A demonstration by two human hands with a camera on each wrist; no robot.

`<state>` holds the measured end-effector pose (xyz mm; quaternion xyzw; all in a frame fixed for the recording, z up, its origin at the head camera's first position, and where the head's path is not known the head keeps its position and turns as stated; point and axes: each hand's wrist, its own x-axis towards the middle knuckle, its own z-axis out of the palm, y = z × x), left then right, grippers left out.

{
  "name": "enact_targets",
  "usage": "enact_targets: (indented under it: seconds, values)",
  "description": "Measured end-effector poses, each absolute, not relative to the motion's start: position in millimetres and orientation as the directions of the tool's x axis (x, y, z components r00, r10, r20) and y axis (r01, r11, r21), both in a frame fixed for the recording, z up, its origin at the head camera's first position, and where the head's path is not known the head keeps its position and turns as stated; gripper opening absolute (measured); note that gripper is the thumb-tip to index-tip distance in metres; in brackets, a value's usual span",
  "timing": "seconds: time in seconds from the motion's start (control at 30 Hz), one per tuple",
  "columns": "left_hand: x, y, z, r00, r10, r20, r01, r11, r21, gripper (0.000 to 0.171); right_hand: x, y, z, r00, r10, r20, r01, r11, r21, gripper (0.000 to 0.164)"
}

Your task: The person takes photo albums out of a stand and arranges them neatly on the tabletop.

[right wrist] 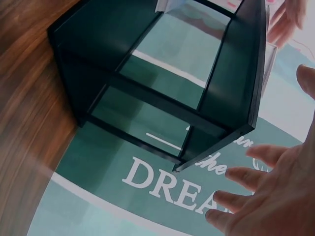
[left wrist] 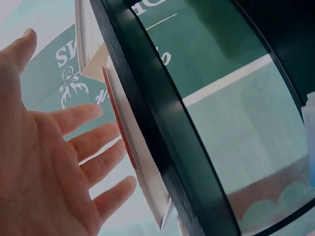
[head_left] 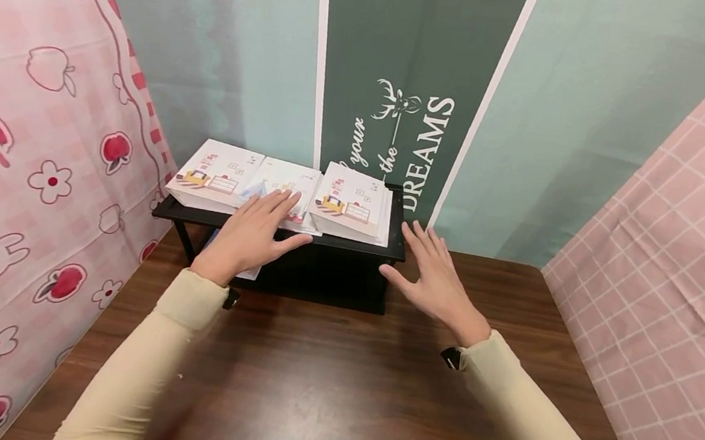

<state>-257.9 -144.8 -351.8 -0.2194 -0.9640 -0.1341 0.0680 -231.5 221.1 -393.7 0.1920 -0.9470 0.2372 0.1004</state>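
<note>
My left hand (head_left: 254, 231), fingers spread, is over the front of the middle white booklet pile (head_left: 293, 174); whether it touches cannot be told in the head view. In the left wrist view the left hand (left wrist: 59, 162) shows its palm facing the rack's upper shelf, holding nothing. A left pile (head_left: 216, 170) and a right pile (head_left: 351, 202) with room drawings on their covers flank the middle one on a black two-tier rack (head_left: 337, 241). My right hand (head_left: 433, 279), holding nothing, hovers with spread fingers just right of the rack's end.
A few white and blue items (head_left: 250, 274) lie on the rack's lower shelf at left. The rack stands on a brown wooden table (head_left: 322, 382) against a green curtain (head_left: 424, 27). Pink cloths hang at the left (head_left: 18, 213) and right (head_left: 675, 282).
</note>
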Motion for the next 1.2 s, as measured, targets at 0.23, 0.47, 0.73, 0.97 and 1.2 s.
enact_targets:
  seconds: [0.23,0.47,0.73,0.97,1.2]
  values:
    - [-268,-131,-351,-0.893,0.381,0.238,0.439,0.854,0.279,0.09,-245,208,-393,-0.914,-0.297,0.275,-0.395,0.804,-0.445,0.101]
    - [-277,-117,-353,-0.902,0.338,0.267,0.411,0.86,0.303,0.083,-253,194,-391,-0.928,-0.269,0.259,-0.367,0.781,-0.506,0.098]
    - [-282,-104,-359,-0.927,0.261,0.268,0.343,0.879,0.331,0.076,-259,176,-394,-0.949,-0.19,0.251,-0.307,0.731,-0.609,0.082]
    - [-284,-93,-369,-0.943,0.203,0.262,0.288,0.893,0.346,0.076,-264,165,-402,-0.942,-0.091,0.323,-0.29,0.706,-0.646,0.068]
    - [-284,-90,-372,-0.943,0.169,0.287,0.271,0.89,0.367,0.07,-269,162,-406,-0.934,-0.055,0.354,-0.289,0.701,-0.652,0.065]
